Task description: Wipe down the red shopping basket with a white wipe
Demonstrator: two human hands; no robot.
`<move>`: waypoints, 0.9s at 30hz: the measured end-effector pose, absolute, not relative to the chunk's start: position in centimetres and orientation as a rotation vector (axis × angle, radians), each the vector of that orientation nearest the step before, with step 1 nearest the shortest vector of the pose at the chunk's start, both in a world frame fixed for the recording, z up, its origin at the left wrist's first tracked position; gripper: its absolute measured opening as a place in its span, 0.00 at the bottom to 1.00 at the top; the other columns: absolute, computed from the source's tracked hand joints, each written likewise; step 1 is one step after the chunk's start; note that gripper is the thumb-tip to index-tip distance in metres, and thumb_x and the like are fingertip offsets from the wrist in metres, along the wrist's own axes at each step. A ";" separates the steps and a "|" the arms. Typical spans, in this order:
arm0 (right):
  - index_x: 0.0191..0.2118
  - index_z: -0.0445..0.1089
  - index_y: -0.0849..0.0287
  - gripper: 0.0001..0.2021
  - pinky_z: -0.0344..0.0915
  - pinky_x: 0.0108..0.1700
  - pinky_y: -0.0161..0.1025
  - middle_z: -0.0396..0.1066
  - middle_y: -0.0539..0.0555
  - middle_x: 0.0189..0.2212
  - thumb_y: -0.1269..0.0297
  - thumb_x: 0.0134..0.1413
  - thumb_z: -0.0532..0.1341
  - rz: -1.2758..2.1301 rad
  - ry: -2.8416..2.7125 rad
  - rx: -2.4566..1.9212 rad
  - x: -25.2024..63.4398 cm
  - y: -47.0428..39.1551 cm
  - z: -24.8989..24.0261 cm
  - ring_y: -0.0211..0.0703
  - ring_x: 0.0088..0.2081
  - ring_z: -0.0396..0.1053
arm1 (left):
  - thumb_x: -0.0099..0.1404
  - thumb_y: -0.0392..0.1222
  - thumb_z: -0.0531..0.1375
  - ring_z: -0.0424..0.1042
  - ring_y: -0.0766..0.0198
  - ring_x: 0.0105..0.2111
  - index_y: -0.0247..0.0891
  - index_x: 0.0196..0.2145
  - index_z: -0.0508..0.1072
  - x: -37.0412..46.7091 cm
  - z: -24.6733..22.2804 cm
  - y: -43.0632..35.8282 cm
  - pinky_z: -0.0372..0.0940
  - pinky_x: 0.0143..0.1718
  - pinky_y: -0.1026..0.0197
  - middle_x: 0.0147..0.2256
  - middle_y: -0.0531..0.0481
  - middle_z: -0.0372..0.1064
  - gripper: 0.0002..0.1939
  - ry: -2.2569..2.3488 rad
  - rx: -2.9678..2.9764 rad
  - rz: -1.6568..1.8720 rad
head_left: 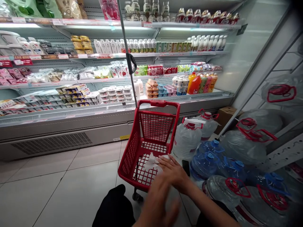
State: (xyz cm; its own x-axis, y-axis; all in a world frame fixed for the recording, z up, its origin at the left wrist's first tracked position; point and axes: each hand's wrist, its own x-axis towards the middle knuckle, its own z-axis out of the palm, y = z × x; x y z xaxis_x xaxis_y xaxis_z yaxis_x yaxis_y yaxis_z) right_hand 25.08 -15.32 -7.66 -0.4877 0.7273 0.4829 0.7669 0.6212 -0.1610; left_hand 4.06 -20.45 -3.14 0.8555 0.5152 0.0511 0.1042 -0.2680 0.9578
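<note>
A red plastic shopping cart (127,157) with a lattice basket stands in front of me, close to the fridge. My right hand (174,173) reaches over its near right rim, fingers stretched out across a crumpled white tissue (150,162). White tissue shows on both sides of these fingers, and the palm side is hidden. Nearer to me, my left hand (157,200) is smeared by motion just in front of the right hand. Its finger positions are unclear, and I cannot make out anything in it.
An open dairy fridge (59,126) with stocked shelves spans the back; a glass door edge with a black handle (131,63) stands behind the cart. Large water jugs (188,138), some blue (205,165), crowd the right. A dark phone-like object (186,167) lies beside them. Tiled floor (42,186) extends left.
</note>
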 end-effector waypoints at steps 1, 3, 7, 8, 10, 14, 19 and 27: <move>0.73 0.57 0.53 0.27 0.48 0.76 0.59 0.64 0.54 0.69 0.67 0.72 0.53 -0.111 -2.358 -1.149 25.7 -14.9 -7.5 0.47 0.72 0.55 | 0.76 0.62 0.46 0.51 0.45 0.73 0.53 0.77 0.43 3.9 -3.4 -19.1 0.50 0.71 0.31 0.71 0.44 0.56 0.37 0.588 1.860 0.469; 0.73 0.56 0.54 0.27 0.47 0.76 0.59 0.64 0.55 0.69 0.68 0.72 0.52 -0.139 -2.348 -1.164 27.4 -13.5 -7.0 0.47 0.72 0.56 | 0.78 0.58 0.45 0.45 0.45 0.75 0.45 0.77 0.36 3.6 -4.2 -17.2 0.42 0.73 0.31 0.74 0.42 0.51 0.39 1.062 2.222 0.616; 0.73 0.57 0.49 0.27 0.51 0.75 0.59 0.63 0.53 0.70 0.69 0.73 0.49 -0.201 -2.216 -1.320 31.7 -9.2 -5.8 0.48 0.72 0.57 | 0.74 0.63 0.53 0.49 0.48 0.74 0.38 0.77 0.41 3.0 -6.2 -16.1 0.42 0.74 0.42 0.73 0.40 0.51 0.45 1.401 2.937 0.764; 0.73 0.58 0.49 0.27 0.52 0.74 0.59 0.62 0.52 0.70 0.68 0.73 0.49 -0.209 -2.188 -1.356 32.5 -8.2 -5.5 0.48 0.72 0.57 | 0.74 0.63 0.52 0.50 0.49 0.74 0.38 0.77 0.41 2.9 -6.4 -16.1 0.42 0.74 0.45 0.73 0.42 0.51 0.45 1.381 2.998 0.757; 0.72 0.61 0.50 0.25 0.53 0.74 0.60 0.63 0.52 0.70 0.67 0.74 0.48 -0.222 -2.131 -1.416 33.2 -6.9 -5.2 0.50 0.72 0.57 | 0.75 0.62 0.51 0.51 0.52 0.73 0.38 0.77 0.42 2.8 -6.5 -16.0 0.40 0.74 0.47 0.73 0.43 0.52 0.43 1.350 3.047 0.728; 0.70 0.64 0.55 0.24 0.54 0.73 0.62 0.66 0.55 0.67 0.68 0.73 0.49 -0.232 -2.078 -1.415 30.8 -8.0 -5.9 0.52 0.72 0.57 | 0.76 0.61 0.51 0.51 0.54 0.73 0.37 0.77 0.40 2.3 -6.0 -14.8 0.36 0.75 0.48 0.73 0.43 0.52 0.43 1.288 3.072 0.687; 0.73 0.57 0.56 0.28 0.54 0.74 0.59 0.65 0.56 0.68 0.68 0.71 0.53 -0.156 -2.284 -1.173 25.4 -12.7 -7.4 0.50 0.72 0.56 | 0.76 0.58 0.52 0.49 0.55 0.74 0.39 0.77 0.39 -0.3 -5.4 -12.7 0.24 0.75 0.46 0.74 0.45 0.50 0.42 1.233 3.095 0.674; 0.72 0.61 0.54 0.26 0.54 0.74 0.56 0.65 0.56 0.68 0.70 0.73 0.49 -0.335 -2.258 -1.302 31.2 -6.9 -5.3 0.48 0.70 0.62 | 0.68 0.45 0.58 0.41 0.47 0.76 0.37 0.77 0.36 -0.3 -4.1 -13.1 0.27 0.75 0.37 0.76 0.40 0.42 0.48 1.473 2.933 0.743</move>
